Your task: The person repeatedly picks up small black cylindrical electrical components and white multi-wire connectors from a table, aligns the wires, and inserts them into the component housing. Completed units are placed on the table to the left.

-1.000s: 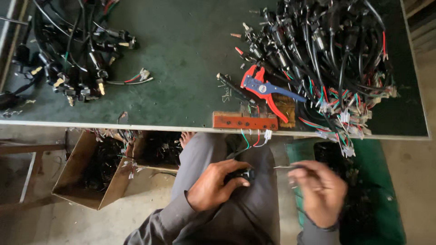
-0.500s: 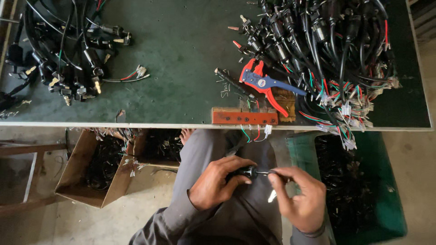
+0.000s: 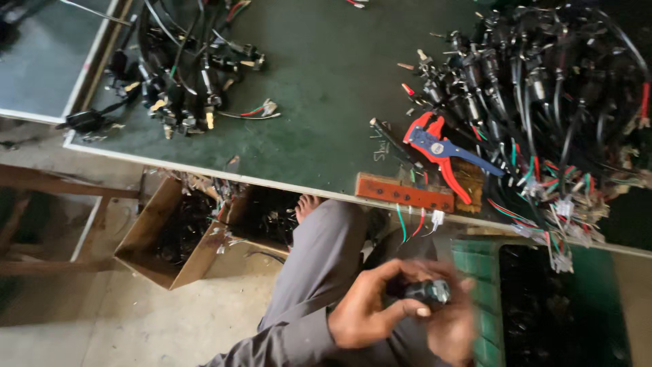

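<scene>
A cardboard box [image 3: 163,238] is seen on the floor at left; over the lap, a small black connector [image 3: 426,292] is pinched by the left hand [image 3: 370,306], while the blurred right hand [image 3: 454,323] seems curled around it

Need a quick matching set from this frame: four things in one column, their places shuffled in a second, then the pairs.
Things:
1. wire stripper
2. cardboard box
3. green crate
4. black connector

Places:
A. on the floor under the table's left part
B. between the two hands
C. on the green table, beside the big wire bundle
D. below the table edge, at the right

Pairs: 1-C, 2-A, 3-D, 4-B
</scene>
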